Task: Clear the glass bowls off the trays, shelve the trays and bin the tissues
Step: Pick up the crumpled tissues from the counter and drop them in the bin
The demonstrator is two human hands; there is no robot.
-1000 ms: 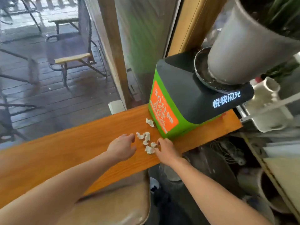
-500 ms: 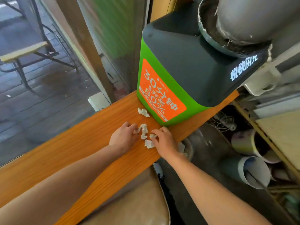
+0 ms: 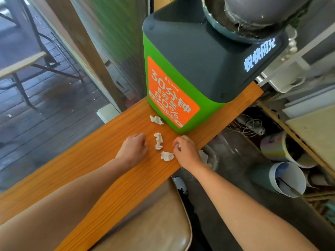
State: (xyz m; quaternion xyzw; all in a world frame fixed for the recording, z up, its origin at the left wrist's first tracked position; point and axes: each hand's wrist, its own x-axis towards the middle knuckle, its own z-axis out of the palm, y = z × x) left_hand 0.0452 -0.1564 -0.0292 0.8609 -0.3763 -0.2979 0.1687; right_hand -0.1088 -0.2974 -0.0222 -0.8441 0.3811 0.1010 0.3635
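Observation:
Crumpled white tissues lie on a narrow orange wooden counter (image 3: 90,171). One tissue (image 3: 156,120) sits against the green box, one tissue (image 3: 158,141) lies between my hands, and another tissue (image 3: 167,155) lies by my right fingers. My left hand (image 3: 133,149) rests curled on the counter with a bit of white tissue at its fingertips. My right hand (image 3: 186,151) is curled around a small tissue piece (image 3: 178,146). No bowls or trays are in view.
A green and dark box with an orange label (image 3: 190,73) stands on the counter's far end, a grey plant pot (image 3: 253,13) on top. Below the counter edge sit a bin with tissue inside (image 3: 208,157), a tan stool (image 3: 154,227), rolled paper tubes (image 3: 282,178) and cables.
The view has come closer to the counter. Both hands have closed on tissue pieces and drawn slightly apart, leaving one tissue between them.

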